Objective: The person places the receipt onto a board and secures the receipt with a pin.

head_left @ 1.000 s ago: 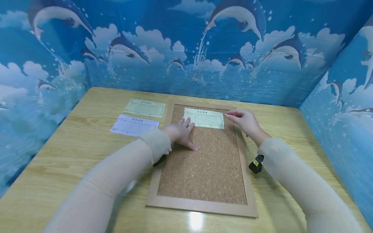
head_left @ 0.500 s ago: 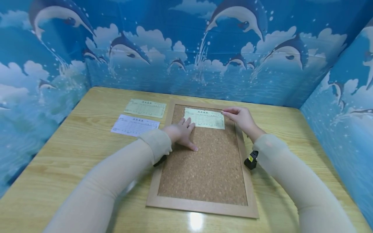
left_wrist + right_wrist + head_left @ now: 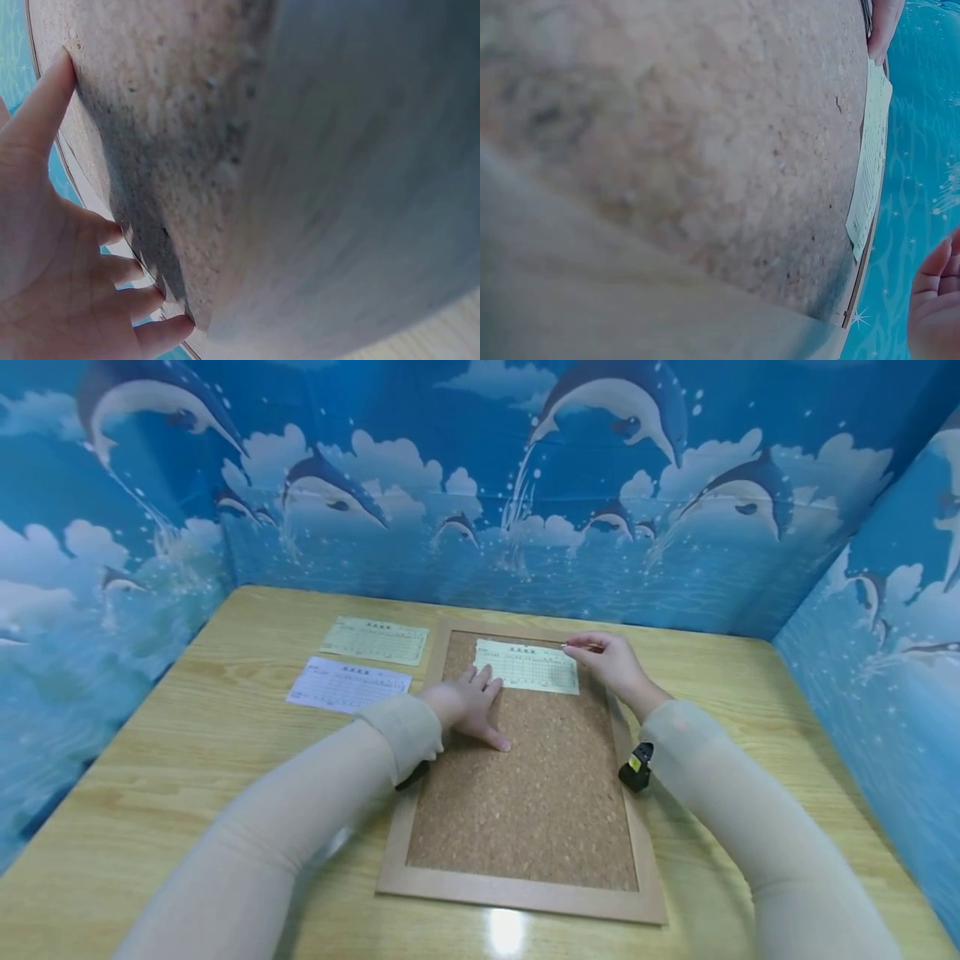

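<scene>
1. Cork (image 3: 525, 810) fills a flat board bordered by a light brown frame (image 3: 517, 897), lying on the worktop (image 3: 187, 760). Picture a clock laid over it, 6 nearest the person.
2. At 12, a pale green slip (image 3: 538, 672) rests printed side up on the cork, its long edge close to the frame's top. Set that high, it leaves most of the surface uncovered.
3. Left hand (image 3: 467, 702) lies around 11, fingers spread wide: fingertips on the slip's lower left corner, thumb on the cork. Seemingly this steadies paper and board together.
4. Right hand (image 3: 611, 667), at 1, is narrow: thumb and forefinger pinch a tiny bright item (image 3: 565, 646) at the slip's upper right corner. It is too small to identify; I cannot tell whether it touches the paper. Such a fine grip suits precise placing.
5. Off the board towards 10, a second green slip (image 3: 375, 640) sits just above a lilac slip (image 3: 348, 685), both near the frame, presumably for easy reach.
6. Bare cork stretches from 3 through 6 to 8, but only a thin strip shows at 12.
7. Beyond 12, dolphin-printed cloth (image 3: 480, 485) rises behind the worktop, limiting forward reach; sideways room is more generous.
</scene>
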`<state>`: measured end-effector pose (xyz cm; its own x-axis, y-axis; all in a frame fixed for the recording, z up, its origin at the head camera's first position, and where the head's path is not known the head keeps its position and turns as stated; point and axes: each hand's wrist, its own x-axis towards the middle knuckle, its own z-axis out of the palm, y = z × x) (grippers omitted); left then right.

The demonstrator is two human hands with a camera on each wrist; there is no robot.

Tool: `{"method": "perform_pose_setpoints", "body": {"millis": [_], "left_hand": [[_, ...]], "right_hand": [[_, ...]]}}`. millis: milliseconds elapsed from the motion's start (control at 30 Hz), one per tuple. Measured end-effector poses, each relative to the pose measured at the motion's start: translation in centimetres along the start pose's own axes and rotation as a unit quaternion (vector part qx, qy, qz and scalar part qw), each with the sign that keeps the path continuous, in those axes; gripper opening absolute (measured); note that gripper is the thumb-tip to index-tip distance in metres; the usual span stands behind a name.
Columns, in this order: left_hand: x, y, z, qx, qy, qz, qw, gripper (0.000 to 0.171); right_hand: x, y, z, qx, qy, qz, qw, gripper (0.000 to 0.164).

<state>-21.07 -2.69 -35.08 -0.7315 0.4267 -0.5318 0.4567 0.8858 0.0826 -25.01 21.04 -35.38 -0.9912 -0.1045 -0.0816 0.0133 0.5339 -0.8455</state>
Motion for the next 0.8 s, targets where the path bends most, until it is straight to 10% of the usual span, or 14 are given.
{"method": "perform_pose_setpoints", "body": {"millis": [800], "left_hand": [[-0.2,0.2,-0.1,0.002,-0.001,-0.005,1.0000,0.114]], "right_hand": [[2.5,-0.9,1.3,0.031,-0.022,0.047,0.998,0.040]]}}
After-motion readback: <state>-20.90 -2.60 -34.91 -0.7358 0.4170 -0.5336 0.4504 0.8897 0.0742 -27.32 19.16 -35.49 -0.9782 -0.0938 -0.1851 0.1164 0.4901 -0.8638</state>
